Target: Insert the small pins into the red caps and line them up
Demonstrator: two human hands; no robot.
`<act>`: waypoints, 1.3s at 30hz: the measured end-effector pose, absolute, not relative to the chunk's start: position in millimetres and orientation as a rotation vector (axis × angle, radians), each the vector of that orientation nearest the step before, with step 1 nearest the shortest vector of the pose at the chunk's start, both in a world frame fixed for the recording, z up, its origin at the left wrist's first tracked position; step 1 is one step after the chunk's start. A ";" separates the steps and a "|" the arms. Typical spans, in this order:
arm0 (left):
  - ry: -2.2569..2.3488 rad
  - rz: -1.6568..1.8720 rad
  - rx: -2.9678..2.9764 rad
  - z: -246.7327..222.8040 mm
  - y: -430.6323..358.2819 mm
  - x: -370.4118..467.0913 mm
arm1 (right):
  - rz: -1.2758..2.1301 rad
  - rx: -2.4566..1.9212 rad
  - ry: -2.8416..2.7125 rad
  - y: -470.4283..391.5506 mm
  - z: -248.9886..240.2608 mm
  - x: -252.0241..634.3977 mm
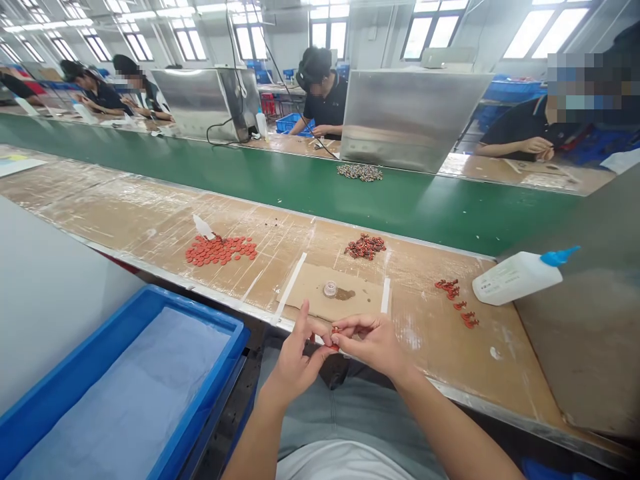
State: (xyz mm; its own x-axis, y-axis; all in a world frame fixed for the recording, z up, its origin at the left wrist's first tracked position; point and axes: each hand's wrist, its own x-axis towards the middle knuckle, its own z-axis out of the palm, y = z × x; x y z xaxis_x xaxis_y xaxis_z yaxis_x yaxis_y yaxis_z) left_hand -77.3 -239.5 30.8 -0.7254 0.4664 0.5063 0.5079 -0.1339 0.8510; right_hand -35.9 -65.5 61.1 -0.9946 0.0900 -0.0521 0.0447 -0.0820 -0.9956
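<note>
At the table's front edge, my left hand (295, 360) pinches a small red piece (335, 346) between thumb and fingertips, its index finger pointing up. The fingertips of my right hand (370, 340) close on the upper, darker part of the same piece; whether that is a separate part I cannot tell. Just beyond my hands lies a cardboard sheet (305, 293) with a small clear round cup (330, 289) beside a brown wet stain. A pile of flat red discs (220, 251) lies to the left, and a heap of small red-and-dark pieces (367, 246) lies farther back.
On the right, a white bottle with a blue nozzle (517, 279) leans near small red figures (460, 305). A blue tray (233, 323) stands at lower left. Across the green belt (280, 183), carrying a metallic pile (360, 173), several people sit between metal panels (410, 120).
</note>
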 end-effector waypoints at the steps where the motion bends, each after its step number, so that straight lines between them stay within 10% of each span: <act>1: -2.052 -2.066 -1.137 31.5 -239.5 -76.9 | 2.276 -0.152 -2.112 -65.4 60.7 -35.5; 39: -1.917 -1.996 -1.238 34.3 -232.3 -70.8 | 2.751 -0.208 -1.752 -62.7 48.5 -37.8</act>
